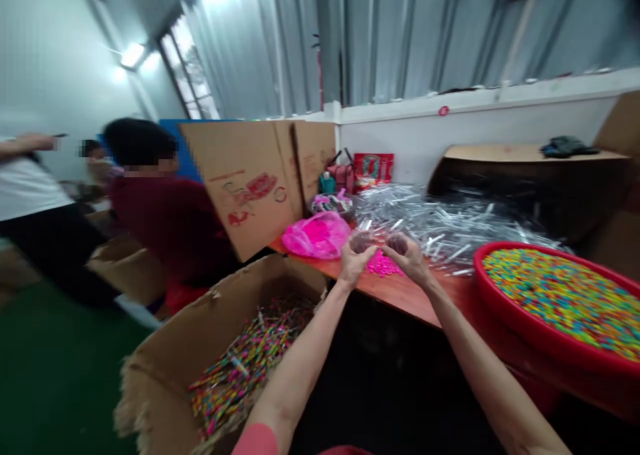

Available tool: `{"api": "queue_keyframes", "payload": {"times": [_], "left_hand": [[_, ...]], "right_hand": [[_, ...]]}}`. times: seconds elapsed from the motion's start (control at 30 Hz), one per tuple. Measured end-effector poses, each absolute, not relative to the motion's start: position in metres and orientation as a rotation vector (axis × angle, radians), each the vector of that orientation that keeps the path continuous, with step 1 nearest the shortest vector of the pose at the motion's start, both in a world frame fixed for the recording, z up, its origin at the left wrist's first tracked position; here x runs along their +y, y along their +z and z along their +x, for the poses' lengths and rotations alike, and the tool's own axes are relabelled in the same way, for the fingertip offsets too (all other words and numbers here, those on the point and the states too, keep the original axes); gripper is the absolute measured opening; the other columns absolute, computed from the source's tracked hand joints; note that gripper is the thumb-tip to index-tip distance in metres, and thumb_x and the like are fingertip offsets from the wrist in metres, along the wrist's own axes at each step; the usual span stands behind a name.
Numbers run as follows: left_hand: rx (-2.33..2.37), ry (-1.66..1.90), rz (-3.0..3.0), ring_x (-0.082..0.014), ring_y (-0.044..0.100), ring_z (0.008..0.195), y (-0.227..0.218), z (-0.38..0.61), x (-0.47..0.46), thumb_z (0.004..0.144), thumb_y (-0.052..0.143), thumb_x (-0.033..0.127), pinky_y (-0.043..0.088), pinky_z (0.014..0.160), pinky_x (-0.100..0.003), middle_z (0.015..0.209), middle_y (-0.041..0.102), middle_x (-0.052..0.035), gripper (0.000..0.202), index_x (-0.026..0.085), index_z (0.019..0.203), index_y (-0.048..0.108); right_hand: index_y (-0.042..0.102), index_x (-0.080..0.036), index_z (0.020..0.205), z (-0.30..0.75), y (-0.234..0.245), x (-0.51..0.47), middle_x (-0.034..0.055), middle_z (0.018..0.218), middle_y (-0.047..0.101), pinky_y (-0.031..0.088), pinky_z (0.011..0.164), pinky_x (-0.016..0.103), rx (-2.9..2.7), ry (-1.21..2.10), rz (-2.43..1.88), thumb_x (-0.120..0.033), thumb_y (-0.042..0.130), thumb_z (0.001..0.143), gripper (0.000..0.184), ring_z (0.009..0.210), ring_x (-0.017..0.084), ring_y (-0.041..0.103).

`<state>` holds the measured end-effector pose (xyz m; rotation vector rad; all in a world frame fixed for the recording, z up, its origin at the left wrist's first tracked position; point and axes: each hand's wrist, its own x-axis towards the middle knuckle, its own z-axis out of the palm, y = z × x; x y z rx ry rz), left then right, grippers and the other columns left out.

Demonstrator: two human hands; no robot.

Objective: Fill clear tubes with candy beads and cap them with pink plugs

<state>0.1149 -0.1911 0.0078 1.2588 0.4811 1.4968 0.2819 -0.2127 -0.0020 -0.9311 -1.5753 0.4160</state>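
Note:
My left hand (353, 263) is closed around a bundle of clear plastic tubes (361, 242). In my right hand (412, 262) is another such bundle (397, 242), gripped the same way. Blur and the fingers hide how many tubes each bundle has. Both hands are held over the front edge of the reddish table (395, 296), a short way apart. Small bright pink pieces (384, 264) lie in a heap on the table between and below them. Just behind the hands spreads a large pile of loose clear tubes (450, 225).
A red basin (505, 308) of multicoloured pieces stands at right. An open pink bag (317, 234) lies left of the hands. Below left, a torn cardboard box (170, 362) holds colourful filled tubes. Cardboard panels (250, 182) separate a seated person (155, 208); another person stands far left.

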Motion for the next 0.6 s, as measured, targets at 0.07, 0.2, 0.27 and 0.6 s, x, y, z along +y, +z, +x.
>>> {"api": "queue_keyframes", "payload": {"times": [0.07,0.2,0.27,0.6], "left_hand": [[0.458,1.488,1.274,-0.0174,0.073,0.081,-0.011,0.149,-0.183,0.065,0.09,0.03,0.059,0.082,-0.033,0.093,0.077,-0.0053,0.049,0.017,0.107,0.068],[0.48,1.425,1.247,-0.018,0.073,0.084,-0.063,0.2,-0.178,0.066,0.089,0.03,0.059,0.086,-0.036,0.094,0.077,-0.0059,0.046,0.017,0.105,0.069],[0.51,1.386,1.225,-0.0186,0.074,0.086,-0.089,0.216,-0.181,0.066,0.089,0.03,0.059,0.089,-0.036,0.094,0.077,-0.0064,0.046,0.016,0.105,0.068],[0.507,1.21,1.24,-0.0198,0.075,0.09,-0.111,0.238,-0.199,0.069,0.087,0.025,0.06,0.091,-0.036,0.101,0.078,-0.0079,0.046,0.016,0.11,0.069]], "right_hand": [[0.061,-0.02,0.089,0.315,-0.02,-0.221,-0.0011,0.074,0.057,0.044,0.064,0.029,-1.474,0.344,-1.038,-0.056,0.072,0.088,0.038,0.065,0.015,0.051],[0.062,-0.02,0.088,0.368,-0.075,-0.244,0.0011,0.077,0.062,0.048,0.068,0.032,-1.24,0.267,-1.223,-0.061,0.072,0.084,0.043,0.068,0.017,0.055],[0.065,-0.019,0.094,0.383,-0.103,-0.256,0.0044,0.084,0.068,0.052,0.074,0.036,-1.173,0.276,-1.279,-0.063,0.074,0.08,0.047,0.074,0.02,0.061],[0.065,-0.018,0.095,0.406,-0.102,-0.206,0.0054,0.085,0.07,0.05,0.068,0.031,-1.411,0.317,-1.471,-0.048,0.062,0.091,0.031,0.073,0.019,0.061]]}}
